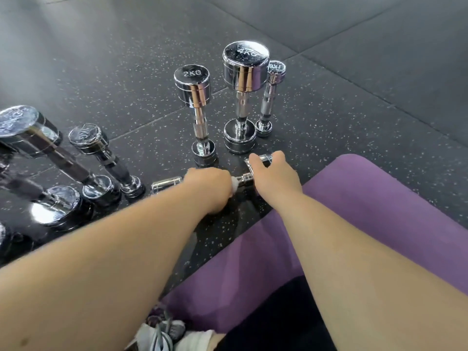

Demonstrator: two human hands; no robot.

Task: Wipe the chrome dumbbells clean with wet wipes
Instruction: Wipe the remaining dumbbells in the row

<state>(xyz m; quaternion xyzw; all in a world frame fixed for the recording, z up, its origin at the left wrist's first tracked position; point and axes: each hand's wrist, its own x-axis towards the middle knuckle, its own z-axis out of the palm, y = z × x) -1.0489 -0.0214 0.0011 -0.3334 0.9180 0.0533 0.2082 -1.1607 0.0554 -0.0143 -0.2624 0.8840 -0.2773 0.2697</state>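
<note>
A small chrome dumbbell [247, 178] lies on its side on the speckled black floor just in front of me. My left hand [209, 186] is closed around its handle with a white wet wipe [235, 184] showing at the fingers. My right hand [272, 173] grips the dumbbell's right head. Its left head [166, 184] sticks out past my left wrist. Behind it stand three upright chrome dumbbells: a 2 kg one [196, 97], a larger 4 kg one [244, 79] and a thin small one [272, 95].
More chrome dumbbells stand at the left: a big one [27, 138], a smaller one [101, 153] and others partly cut off. A purple mat [354, 198] covers the floor on the right. My shoe [162, 330] shows at the bottom edge.
</note>
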